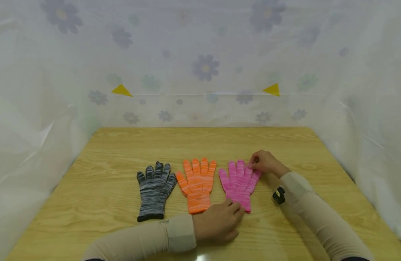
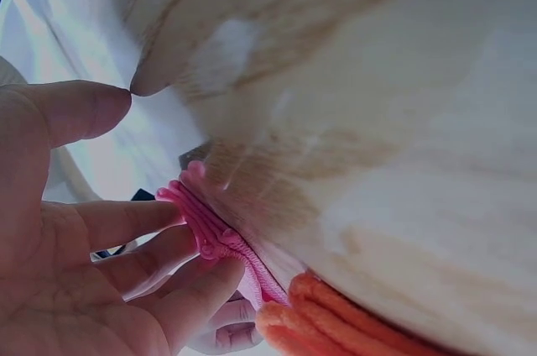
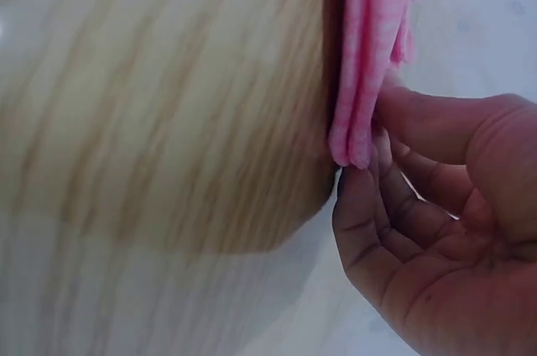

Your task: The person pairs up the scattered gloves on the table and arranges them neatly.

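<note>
A pair of pink knit gloves (image 1: 239,183) lies flat on the wooden table, one glove stacked on the other, fingers pointing away. My right hand (image 1: 265,162) is at the far right side of the pair; thumb and index finger pinch the tips of the pink glove fingers (image 3: 357,133) in the right wrist view. Across the cuff end reaches my left hand (image 1: 219,222), its fingers fairly straight and touching the pink cuff, thumb held apart in the left wrist view. Just left of the pink pair lie orange knit gloves (image 1: 198,185), close above the left wrist.
Grey-and-black striped gloves (image 1: 153,192) lie left of the orange ones. A small black object (image 1: 279,195) with a yellow mark sits by the right forearm. White flowered sheeting (image 1: 187,43) with two yellow triangles (image 1: 272,90) surrounds the wooden table (image 1: 89,174).
</note>
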`<act>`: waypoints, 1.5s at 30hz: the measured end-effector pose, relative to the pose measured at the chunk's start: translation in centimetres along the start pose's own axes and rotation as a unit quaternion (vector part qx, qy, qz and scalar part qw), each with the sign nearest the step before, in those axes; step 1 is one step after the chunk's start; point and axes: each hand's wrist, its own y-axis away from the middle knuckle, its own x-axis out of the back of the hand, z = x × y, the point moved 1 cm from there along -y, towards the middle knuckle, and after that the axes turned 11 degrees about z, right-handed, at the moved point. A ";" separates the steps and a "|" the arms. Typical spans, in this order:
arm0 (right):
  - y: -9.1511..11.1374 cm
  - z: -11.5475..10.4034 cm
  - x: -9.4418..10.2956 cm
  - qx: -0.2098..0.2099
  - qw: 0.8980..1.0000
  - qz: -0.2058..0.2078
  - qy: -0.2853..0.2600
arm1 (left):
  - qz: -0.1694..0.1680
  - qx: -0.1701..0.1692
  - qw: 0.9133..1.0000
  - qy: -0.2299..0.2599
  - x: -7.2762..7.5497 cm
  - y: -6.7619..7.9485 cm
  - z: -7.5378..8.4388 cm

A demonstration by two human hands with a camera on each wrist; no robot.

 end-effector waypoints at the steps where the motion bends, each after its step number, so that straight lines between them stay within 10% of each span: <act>1: 0.0 -0.1 0.0 -0.003 1.000 0.006 -0.001 | 0.001 0.000 1.000 0.000 0.0 0.0 0.0; 25: -0.9 -3.4 -0.7 0.028 0.995 0.092 0.038 | -0.006 0.010 1.000 -0.011 -0.3 -0.2 0.1; 45: -2.0 -5.1 -2.4 0.067 0.997 0.022 0.024 | -0.014 0.007 1.000 0.002 -0.7 -0.1 0.0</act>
